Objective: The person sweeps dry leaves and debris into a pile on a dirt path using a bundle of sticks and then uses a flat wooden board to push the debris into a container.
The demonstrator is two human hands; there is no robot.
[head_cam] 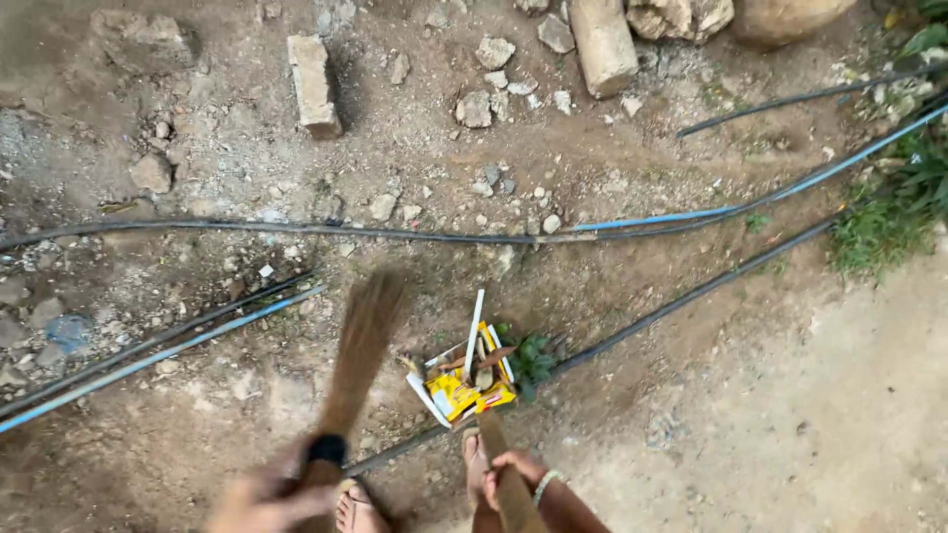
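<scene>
Gripping broom (357, 345) lower centre, left hand (269, 496) clamped on handle; bristles likely light, springy. Right hand (513, 472) wrapped round dustpan (462, 383) handle; rubbish aboard probably loose.

Left hand (265, 498): motion-blurred, fingers indistinct, wrist cut off by bottom edge, left of the dustpan (462, 380). Broom (357, 345): bristles smeared by motion, tip outline unreadable; handle below the black band hidden in the hand. Right hand (513, 469): closed on the wooden handle (509, 489), which runs out of frame below the dustpan. Both feet (355, 511) cropped at the bottom edge. Dustpan contents: yellow wrappers, white strips, exact kinds too small to tell. Pipes (681, 215) beyond the dustpan exit both side edges; ends unseen.
</scene>
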